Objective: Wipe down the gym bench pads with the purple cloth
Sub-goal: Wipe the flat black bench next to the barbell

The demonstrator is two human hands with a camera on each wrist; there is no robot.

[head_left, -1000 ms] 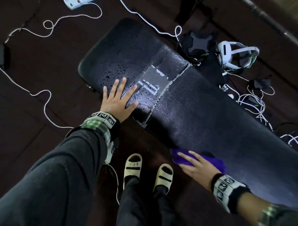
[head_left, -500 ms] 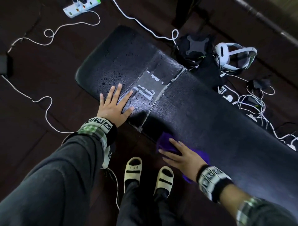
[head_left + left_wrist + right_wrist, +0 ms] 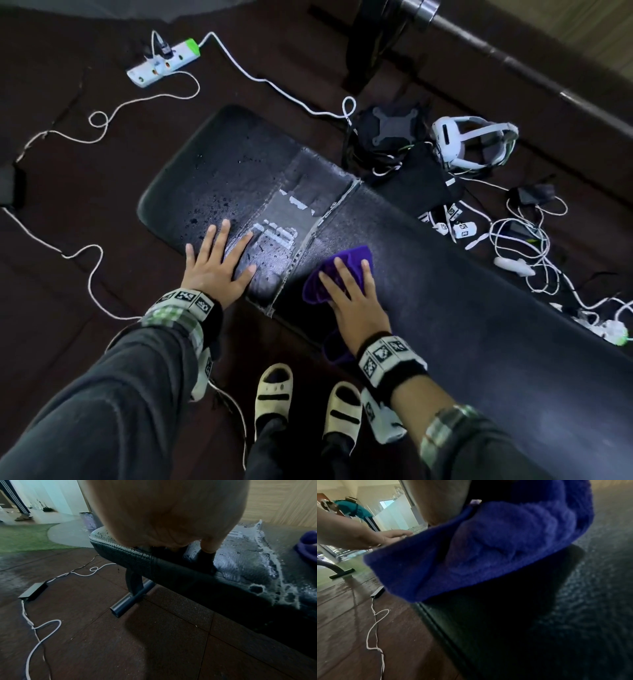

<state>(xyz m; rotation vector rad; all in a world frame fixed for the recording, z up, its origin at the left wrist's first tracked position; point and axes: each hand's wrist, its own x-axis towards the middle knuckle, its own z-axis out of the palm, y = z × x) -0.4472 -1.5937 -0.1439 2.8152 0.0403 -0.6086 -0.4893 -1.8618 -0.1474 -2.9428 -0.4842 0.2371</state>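
Head view shows the right hand (image 3: 356,301), fingers flat on the purple cloth (image 3: 337,274), has swept it from the bench pad's (image 3: 479,325) near edge up toward the seam, while the open left hand (image 3: 215,270) stays braced on the wet pad, so wiping is advancing.

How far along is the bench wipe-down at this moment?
Underway. The right hand presses the fuzzy purple cloth flat on the long black textured bench pad, just right of the frayed seam. That pad shows no droplets. Left: the shorter black pad, beaded with water, where the left hand rests flat.
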